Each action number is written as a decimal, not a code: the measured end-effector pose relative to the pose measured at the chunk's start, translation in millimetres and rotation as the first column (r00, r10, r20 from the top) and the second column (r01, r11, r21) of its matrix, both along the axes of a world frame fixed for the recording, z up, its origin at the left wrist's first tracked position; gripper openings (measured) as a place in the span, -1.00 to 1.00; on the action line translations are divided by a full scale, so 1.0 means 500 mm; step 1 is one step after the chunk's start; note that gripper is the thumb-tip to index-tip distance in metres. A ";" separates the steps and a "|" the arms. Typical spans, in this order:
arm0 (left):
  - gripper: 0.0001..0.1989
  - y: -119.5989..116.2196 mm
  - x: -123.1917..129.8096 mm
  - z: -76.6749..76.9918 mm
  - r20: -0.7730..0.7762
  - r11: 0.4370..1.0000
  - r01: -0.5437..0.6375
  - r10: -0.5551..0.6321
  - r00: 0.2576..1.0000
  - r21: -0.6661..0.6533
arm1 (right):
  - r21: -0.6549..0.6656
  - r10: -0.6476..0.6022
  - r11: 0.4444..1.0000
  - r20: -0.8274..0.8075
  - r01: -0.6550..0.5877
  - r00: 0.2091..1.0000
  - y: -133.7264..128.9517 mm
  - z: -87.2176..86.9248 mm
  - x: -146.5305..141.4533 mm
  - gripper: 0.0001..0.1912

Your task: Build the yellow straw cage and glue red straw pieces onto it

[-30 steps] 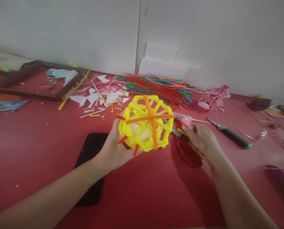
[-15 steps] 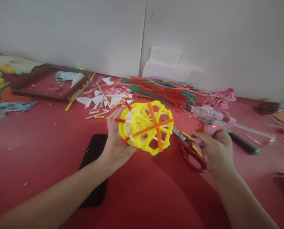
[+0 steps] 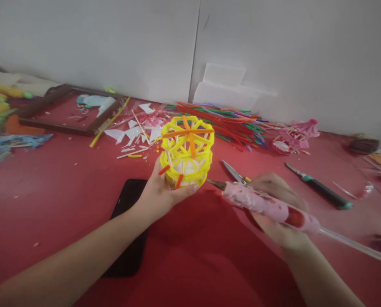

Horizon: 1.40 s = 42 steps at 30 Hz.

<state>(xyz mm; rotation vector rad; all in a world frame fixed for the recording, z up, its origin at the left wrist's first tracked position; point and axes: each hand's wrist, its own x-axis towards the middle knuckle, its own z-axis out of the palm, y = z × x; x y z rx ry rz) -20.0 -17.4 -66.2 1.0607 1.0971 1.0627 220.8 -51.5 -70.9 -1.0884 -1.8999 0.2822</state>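
Observation:
My left hand is closed around the lower part of a round openwork basket made of yellow pipe cleaners over pale sticks. Orange strips cross over its top opening, and short red-orange pieces stick out from its near side. My right hand grips a pink hot glue gun, with a clear glue stick trailing from its back. The gun's dark nozzle points left and lies close to the basket's lower right side; whether it touches cannot be made out. Scissors lie partly hidden behind the gun.
A black phone lies under my left forearm. A craft knife is at right. Behind are pipe cleaners, white scraps, a pink stick-built piece and a brown frame. A grey wall closes the back.
The basket has tilted, moving slightly up and left, so its side faces me more. My right hand has turned the glue gun and brought its nozzle left, beside the basket.

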 end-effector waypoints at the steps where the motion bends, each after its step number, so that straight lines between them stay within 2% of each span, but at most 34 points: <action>1: -0.21 -0.001 0.001 0.002 -0.008 1.000 -0.009 0.009 1.000 -0.004 | 0.010 0.024 1.000 0.015 -0.024 1.000 0.001 0.002 -0.005 -0.81; 7: -0.25 -0.003 0.002 -0.003 -0.005 1.000 -0.003 0.003 1.000 -0.008 | 0.159 -0.054 0.986 0.076 0.041 0.996 0.004 0.005 -0.022 -0.84; 12: -0.16 0.000 -0.003 -0.023 -0.010 0.999 0.028 -0.028 1.000 -0.023 | 0.244 -0.033 0.970 0.163 -0.007 0.986 0.010 0.012 -0.024 -0.83; 15: -0.14 0.000 -0.004 -0.023 -0.011 0.999 0.029 -0.030 0.999 -0.031 | 0.269 -0.035 0.963 0.194 -0.019 0.980 0.012 0.013 -0.024 -0.81; 20: -0.19 0.000 -0.005 -0.015 -0.011 0.999 0.022 -0.022 1.000 -0.027 | 0.267 -0.059 0.964 0.214 0.000 0.975 0.012 0.014 -0.022 -0.82; 28: -0.24 0.002 -0.008 -0.024 -0.062 0.999 0.010 -0.007 0.998 0.044 | 0.283 -0.058 0.959 0.244 -0.014 0.968 0.013 0.018 -0.023 -0.81; 42: -0.21 0.001 -0.004 -0.016 -0.056 1.000 -0.008 0.009 0.998 0.013 | 0.266 -0.048 0.964 0.229 -0.015 0.972 0.012 0.015 -0.016 -0.85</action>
